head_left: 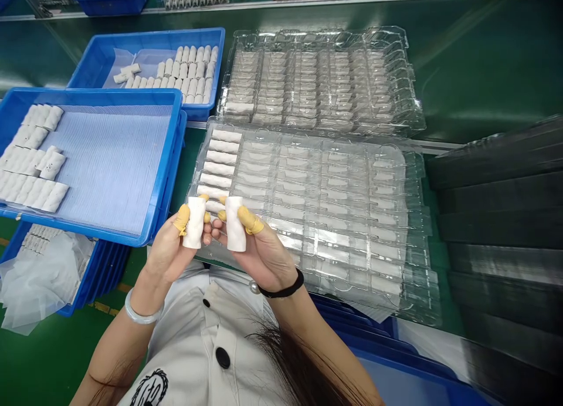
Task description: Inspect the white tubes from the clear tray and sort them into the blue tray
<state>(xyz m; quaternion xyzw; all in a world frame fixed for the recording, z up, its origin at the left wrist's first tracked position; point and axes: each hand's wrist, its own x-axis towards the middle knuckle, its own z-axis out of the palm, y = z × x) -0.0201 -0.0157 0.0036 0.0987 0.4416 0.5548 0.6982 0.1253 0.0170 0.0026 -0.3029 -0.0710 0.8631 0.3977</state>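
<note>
**Containers.** Clear plastic blister tray, lying on the green desk directly before the hands: leftmost column held a row of white rolls; pale strips showed through the remaining cavities. Second clear blister tray, beyond it, with similar pale strips. Blue plastic crate, left, blue ribbed liner, white rolls in rows along one side. Blue crate, behind it, packed with upright rows of white rolls. Stacked blue crates, lower left, with a clear plastic bag over their corner.

**Writing.** Dark emblem on the person's white top, unreadable.

**Held items.** Left hand: fingers closed on an upright white roll. Right hand: fingers closed on a matching white roll. Both rolls matte, short and cylindrical, held just above the near edge of the front tray; yellow finger cots on both thumbs.
</note>
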